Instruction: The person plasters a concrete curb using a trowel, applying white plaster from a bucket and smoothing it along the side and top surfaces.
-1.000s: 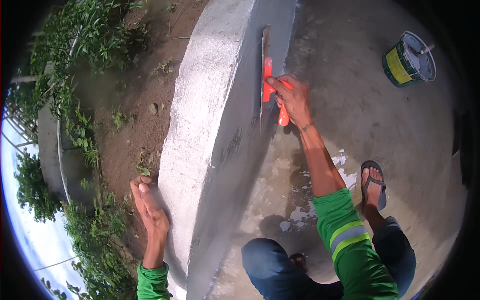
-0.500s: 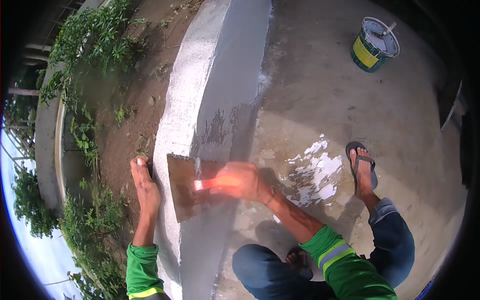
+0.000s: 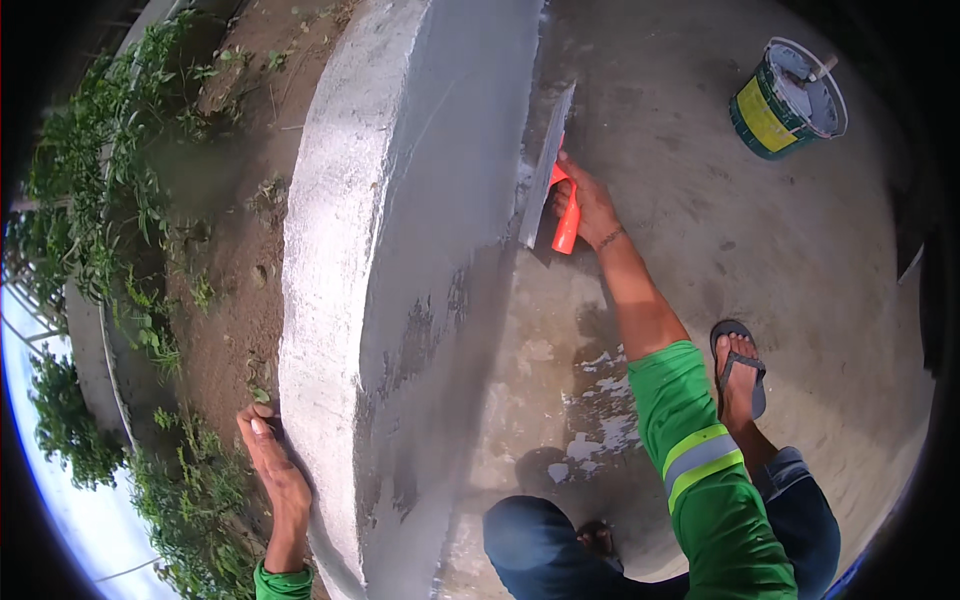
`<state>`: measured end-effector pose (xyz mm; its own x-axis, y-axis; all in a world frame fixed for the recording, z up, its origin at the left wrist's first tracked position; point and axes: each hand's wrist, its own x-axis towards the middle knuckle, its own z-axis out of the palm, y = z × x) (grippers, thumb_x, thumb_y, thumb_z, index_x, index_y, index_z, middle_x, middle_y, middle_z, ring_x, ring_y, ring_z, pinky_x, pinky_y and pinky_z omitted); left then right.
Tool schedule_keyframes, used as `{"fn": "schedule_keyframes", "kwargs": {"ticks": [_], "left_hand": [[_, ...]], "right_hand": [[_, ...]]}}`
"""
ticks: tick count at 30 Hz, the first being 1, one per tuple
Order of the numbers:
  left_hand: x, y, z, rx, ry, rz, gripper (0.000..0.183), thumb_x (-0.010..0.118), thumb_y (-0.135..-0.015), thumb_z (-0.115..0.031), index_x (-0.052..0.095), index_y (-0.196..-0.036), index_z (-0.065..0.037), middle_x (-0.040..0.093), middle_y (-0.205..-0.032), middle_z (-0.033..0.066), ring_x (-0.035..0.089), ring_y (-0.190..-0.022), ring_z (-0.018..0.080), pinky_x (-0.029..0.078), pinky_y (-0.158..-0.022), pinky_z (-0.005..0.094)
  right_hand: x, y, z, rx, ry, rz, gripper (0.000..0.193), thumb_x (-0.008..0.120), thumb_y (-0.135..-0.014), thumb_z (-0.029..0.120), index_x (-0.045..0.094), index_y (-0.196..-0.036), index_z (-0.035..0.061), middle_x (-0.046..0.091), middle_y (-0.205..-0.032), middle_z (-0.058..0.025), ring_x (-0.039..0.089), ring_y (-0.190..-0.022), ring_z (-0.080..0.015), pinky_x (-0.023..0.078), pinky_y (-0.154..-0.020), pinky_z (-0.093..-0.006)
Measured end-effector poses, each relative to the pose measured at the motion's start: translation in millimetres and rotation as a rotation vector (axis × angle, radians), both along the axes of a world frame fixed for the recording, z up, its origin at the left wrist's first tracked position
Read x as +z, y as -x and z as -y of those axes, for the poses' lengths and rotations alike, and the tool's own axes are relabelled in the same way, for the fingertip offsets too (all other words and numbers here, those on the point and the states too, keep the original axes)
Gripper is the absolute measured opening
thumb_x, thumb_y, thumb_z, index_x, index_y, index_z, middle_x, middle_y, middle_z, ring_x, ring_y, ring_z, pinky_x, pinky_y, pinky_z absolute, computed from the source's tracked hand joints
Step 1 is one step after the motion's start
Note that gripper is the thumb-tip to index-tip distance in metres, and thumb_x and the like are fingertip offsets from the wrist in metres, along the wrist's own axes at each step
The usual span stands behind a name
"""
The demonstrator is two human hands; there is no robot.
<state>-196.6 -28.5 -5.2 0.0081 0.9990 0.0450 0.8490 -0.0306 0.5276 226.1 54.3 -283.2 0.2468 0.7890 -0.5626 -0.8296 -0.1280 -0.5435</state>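
Note:
My right hand (image 3: pixel 590 208) grips the orange-red handle of a trowel (image 3: pixel 548 165). Its flat, grey-smeared blade is turned nearly edge-on, at the line where the low wall's grey side face (image 3: pixel 440 240) meets the floor; whether it touches is unclear. Wet-looking grey coating covers much of that face, with darker rough patches lower down. Against the outer side of the wall's whitish top (image 3: pixel 335 220), my left hand (image 3: pixel 275 465) rests with curled fingers. Something dark shows by its fingertips, but what it holds, if anything, is hidden.
A green bucket (image 3: pixel 780 105) with a yellow label, wire handle and pale paste stands at the far right, a tool handle sticking out. White splashes (image 3: pixel 600 430) mark the concrete floor near my sandalled foot (image 3: pixel 738 370). Soil and leafy plants (image 3: pixel 200 490) border the wall's left.
My right hand has carried the trowel away from me and right, off the wall's near part to the wall's base, tilting the blade edge-on. My left hand appears lower in view, still beside the wall.

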Motion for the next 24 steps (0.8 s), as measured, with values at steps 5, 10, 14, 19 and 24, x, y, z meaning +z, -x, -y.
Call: {"fn": "schedule_keyframes", "kwargs": {"ticks": [5, 10, 14, 19, 24], "left_hand": [[-2.1, -9.9, -1.2, 0.06, 0.016, 0.009, 0.043, 0.026, -0.103, -0.046, 0.04, -0.098, -0.006, 0.037, -0.092, 0.0027, 0.033, -0.086, 0.0134, 0.029, -0.084, 0.0293], [-3.9, -4.7, -1.2, 0.12, 0.089, 0.148, 0.043, 0.028, -0.102, -0.048, 0.036, -0.099, -0.006, 0.032, -0.091, 0.0016, 0.032, -0.086, 0.0131, 0.028, -0.083, 0.0306], [-5.1, -8.3, -2.5, 0.161, 0.047, 0.1, 0.043, 0.03, -0.102, -0.051, 0.033, -0.09, -0.011, 0.028, -0.084, -0.0006, 0.028, -0.079, 0.0113, 0.027, -0.076, 0.0293], [-3.7, -5.7, -2.3, 0.177, 0.081, 0.057, 0.044, 0.029, -0.101, -0.051, 0.035, -0.093, -0.008, 0.031, -0.088, 0.0008, 0.03, -0.083, 0.0122, 0.027, -0.079, 0.03], [-3.5, -8.3, -1.7, 0.173, 0.109, 0.07, 0.047, 0.026, -0.101, -0.051, 0.036, -0.096, -0.006, 0.031, -0.089, 0.0021, 0.032, -0.085, 0.0136, 0.028, -0.083, 0.0307]], "right_hand": [[-28.0, -43.1, -54.9, 0.087, -0.015, 0.012, 0.038, 0.076, -0.082, 0.044, 0.054, -0.083, 0.0133, 0.037, -0.058, 0.0056, 0.039, -0.048, -0.0072, 0.035, -0.043, -0.0241], [-36.4, -54.2, -92.6, 0.091, 0.018, 0.031, 0.039, 0.075, -0.082, 0.045, 0.053, -0.083, 0.0133, 0.036, -0.058, 0.0056, 0.039, -0.048, -0.007, 0.036, -0.044, -0.0239], [-38.2, -64.8, -111.2, 0.115, 0.03, 0.061, 0.04, 0.076, -0.082, 0.046, 0.053, -0.085, 0.013, 0.037, -0.059, 0.0056, 0.039, -0.049, -0.0069, 0.037, -0.044, -0.0236], [-40.1, -73.2, -120.2, 0.143, 0.071, 0.12, 0.039, 0.077, -0.081, 0.044, 0.053, -0.082, 0.0137, 0.037, -0.059, 0.0057, 0.038, -0.049, -0.0067, 0.036, -0.044, -0.0236], [-23.5, -61.9, -111.9, 0.164, -0.023, 0.151, 0.037, 0.078, -0.081, 0.041, 0.053, -0.08, 0.0133, 0.035, -0.059, 0.0063, 0.035, -0.049, -0.0056, 0.033, -0.044, -0.0239]]}}
